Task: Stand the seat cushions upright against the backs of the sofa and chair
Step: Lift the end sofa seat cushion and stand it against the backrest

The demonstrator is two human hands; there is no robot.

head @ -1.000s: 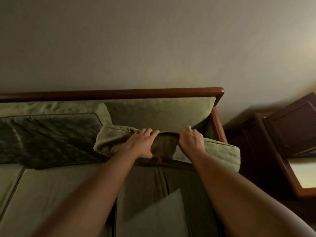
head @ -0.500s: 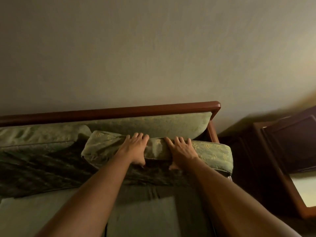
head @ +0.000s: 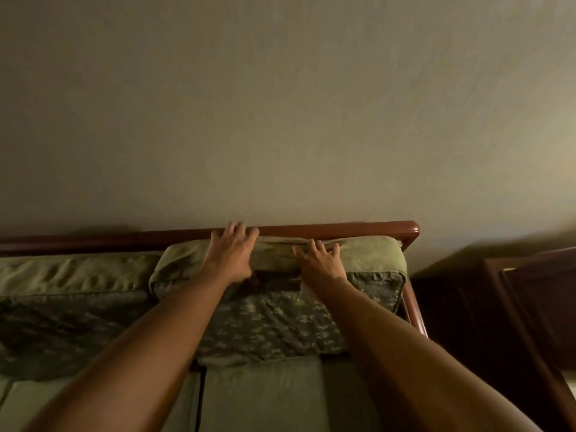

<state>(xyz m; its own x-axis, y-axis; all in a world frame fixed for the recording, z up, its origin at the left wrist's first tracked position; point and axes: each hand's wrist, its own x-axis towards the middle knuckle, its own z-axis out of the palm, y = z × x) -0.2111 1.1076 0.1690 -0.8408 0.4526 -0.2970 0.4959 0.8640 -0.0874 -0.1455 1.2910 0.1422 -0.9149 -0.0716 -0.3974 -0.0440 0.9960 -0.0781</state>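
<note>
— Where's the cushion (head: 280, 319)?
— Upright at the right end of the sofa (head: 265, 397), its top edge just under the wooden rail (head: 343, 228), right edge beside the arm post.
— And the hands?
— Left hand (head: 232, 254) flat on the top edge, fingers (head: 240, 229) spread wide and reaching the rail. Right hand (head: 322, 260) pressed on top too, fingers splayed, gripping nothing.
— Any room around it?
— Another cushion (head: 62, 325) stands touching on the left; a dark table (head: 530, 307) sits right of the sofa. The near seat is bare.

Wooden back rail (head: 336, 229) tight behind upright cushion (head: 280, 319); dark cabinet (head: 498, 307) rightward
</note>
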